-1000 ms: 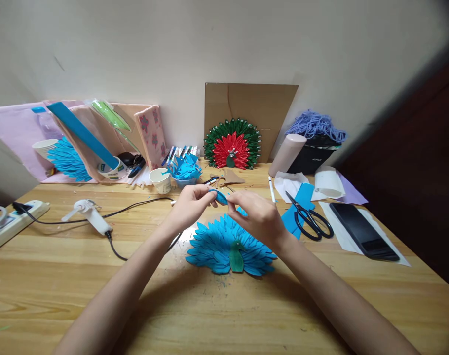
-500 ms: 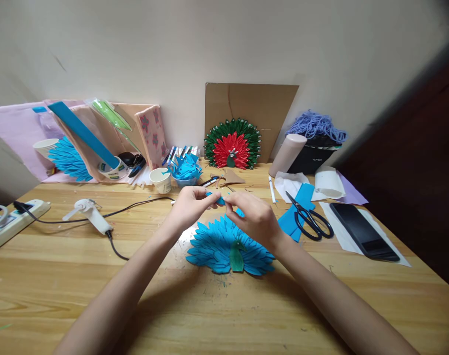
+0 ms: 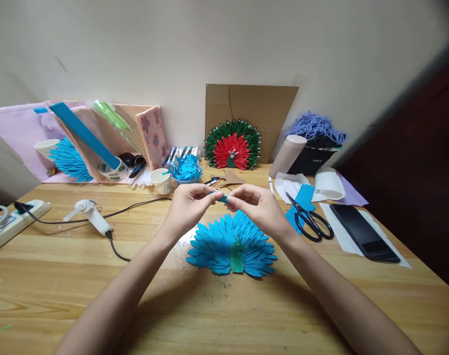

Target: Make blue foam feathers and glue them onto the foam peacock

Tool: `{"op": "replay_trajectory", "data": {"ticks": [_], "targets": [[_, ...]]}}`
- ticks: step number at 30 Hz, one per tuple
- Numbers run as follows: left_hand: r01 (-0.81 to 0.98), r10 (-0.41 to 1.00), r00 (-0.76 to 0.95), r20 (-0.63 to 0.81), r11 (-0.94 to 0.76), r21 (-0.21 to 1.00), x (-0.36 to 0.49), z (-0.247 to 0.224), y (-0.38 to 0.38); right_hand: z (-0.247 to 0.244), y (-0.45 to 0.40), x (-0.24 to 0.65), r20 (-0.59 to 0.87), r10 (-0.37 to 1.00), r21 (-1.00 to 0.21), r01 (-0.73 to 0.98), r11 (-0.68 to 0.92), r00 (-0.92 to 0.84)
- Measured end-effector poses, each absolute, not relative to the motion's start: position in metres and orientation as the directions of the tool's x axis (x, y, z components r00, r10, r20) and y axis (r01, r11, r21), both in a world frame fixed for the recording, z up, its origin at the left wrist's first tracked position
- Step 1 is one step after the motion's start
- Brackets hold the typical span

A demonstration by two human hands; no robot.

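Between my two hands is a small piece of blue paper (image 3: 223,198), pinched at both ends. My left hand (image 3: 189,207) closes thumb and finger on its left end. My right hand (image 3: 259,207) grips the right end the same way. Below them on the table lies a paper peacock (image 3: 232,246) with layered blue feathers and a green body. Behind my hands a bowl of cut blue paper pieces (image 3: 186,168) stands next to a white paper cup (image 3: 160,181).
Black-handled scissors (image 3: 309,217) rest on blue paper strips (image 3: 304,197) at right, with a phone (image 3: 363,231) beyond. A corded glue gun (image 3: 93,217) and power strip (image 3: 17,224) lie at left. A red-and-green peacock (image 3: 232,145) leans on cardboard (image 3: 252,103) at the back.
My right hand has turned and moved slightly right, its fingers less curled over the blue paper. The left hand stays nearly in place, still pinching.
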State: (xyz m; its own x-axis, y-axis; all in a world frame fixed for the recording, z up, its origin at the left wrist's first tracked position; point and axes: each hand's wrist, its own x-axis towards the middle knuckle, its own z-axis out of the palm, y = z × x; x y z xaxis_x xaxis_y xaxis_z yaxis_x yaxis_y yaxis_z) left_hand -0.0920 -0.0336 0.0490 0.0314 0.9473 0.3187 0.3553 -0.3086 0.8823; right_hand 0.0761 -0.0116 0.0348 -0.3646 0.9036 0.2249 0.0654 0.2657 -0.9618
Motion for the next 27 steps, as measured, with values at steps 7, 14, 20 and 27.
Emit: {"op": "replay_trajectory", "data": {"ticks": [7,14,20,27], "targets": [[0.505,0.77,0.227,0.596,-0.616,0.604,-0.094,0.047,-0.034,0.039,-0.013,0.077,0.219,0.905,-0.965,0.056,0.256,-0.364],[0.654,0.595,0.41,0.691,-0.72,0.232,-0.101,0.044,-0.032,0.04,-0.014,0.079,0.277,0.887,-0.898,0.23,0.376,-0.37],[0.68,0.559,0.477,0.679,-0.723,0.118,-0.103,0.048,-0.034,0.04,-0.014,0.079,0.299,0.871,-0.874,0.253,0.414,-0.391],[0.679,0.569,0.417,0.708,-0.713,0.173,-0.1,0.047,-0.033,0.044,-0.018,0.083,0.647,0.66,-0.491,0.454,0.743,-0.381]]}}
